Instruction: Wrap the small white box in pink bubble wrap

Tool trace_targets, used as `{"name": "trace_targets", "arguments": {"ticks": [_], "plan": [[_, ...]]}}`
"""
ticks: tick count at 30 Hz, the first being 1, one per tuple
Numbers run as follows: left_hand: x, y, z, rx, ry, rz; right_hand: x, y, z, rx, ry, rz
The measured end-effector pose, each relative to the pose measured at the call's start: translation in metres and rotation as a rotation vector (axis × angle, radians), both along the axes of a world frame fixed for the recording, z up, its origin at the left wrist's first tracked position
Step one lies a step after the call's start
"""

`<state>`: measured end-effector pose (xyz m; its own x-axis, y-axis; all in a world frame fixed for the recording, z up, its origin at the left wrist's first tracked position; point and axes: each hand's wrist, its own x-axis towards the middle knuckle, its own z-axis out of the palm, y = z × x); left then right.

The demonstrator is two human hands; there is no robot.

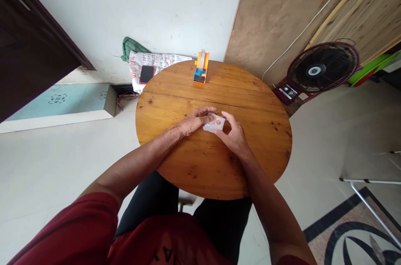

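A small, flat white box point(218, 122) with red print is held between my two hands over the round wooden table. Shiny clear plastic seems to cover its near left part. My left hand point(196, 121) grips the box's left side, thumb on top. From the right, my right hand point(233, 134) holds it with the thumb at the near edge and the fingers bent around the far right corner. The box's underside is hidden.
The wooden table point(200, 169) bears an orange-and-blue stand-like object point(201, 68) at its far edge. Behind lie a printed white sack point(169, 61) and a dark, red-edged flat device point(146, 74). A fan point(322, 68) stands to the right; a metal frame point(369, 181) is lower right.
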<state>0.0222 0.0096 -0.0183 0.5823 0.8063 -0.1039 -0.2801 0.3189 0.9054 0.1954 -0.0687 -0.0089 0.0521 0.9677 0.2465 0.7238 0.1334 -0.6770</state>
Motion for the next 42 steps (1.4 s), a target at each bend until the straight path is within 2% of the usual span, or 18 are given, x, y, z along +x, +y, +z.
{"name": "trace_targets", "arguments": {"ticks": [6, 10, 17, 19, 24, 26, 32, 37, 42], "plan": [[-0.002, -0.001, -0.004, 0.123, 0.076, -0.054, 0.001, 0.001, -0.001, 0.001, -0.077, -0.001], [-0.002, 0.000, -0.005, 0.156, 0.061, -0.061, 0.003, -0.001, 0.000, 0.086, -0.121, 0.099], [-0.002, 0.001, -0.003, 0.229, 0.070, -0.095, 0.008, -0.005, 0.003, 0.174, -0.406, 0.159], [-0.002, 0.001, -0.003, 0.224, 0.074, -0.083, 0.010, -0.004, 0.003, 0.163, -0.383, 0.165], [-0.003, 0.000, -0.001, 0.187, 0.117, -0.044, 0.014, -0.003, 0.004, 0.104, -0.117, 0.108], [-0.005, 0.001, 0.002, 0.187, 0.134, -0.030, 0.016, -0.004, 0.004, 0.064, -0.076, 0.113], [-0.015, 0.006, 0.005, 0.250, 0.197, 0.049, 0.015, -0.004, 0.006, 0.021, -0.202, 0.137], [-0.011, 0.007, 0.000, 0.274, 0.214, -0.005, 0.014, -0.004, 0.008, 0.069, -0.330, 0.169], [-0.009, 0.006, -0.002, 0.289, 0.250, -0.001, 0.016, -0.005, 0.012, 0.130, -0.238, 0.124]]}}
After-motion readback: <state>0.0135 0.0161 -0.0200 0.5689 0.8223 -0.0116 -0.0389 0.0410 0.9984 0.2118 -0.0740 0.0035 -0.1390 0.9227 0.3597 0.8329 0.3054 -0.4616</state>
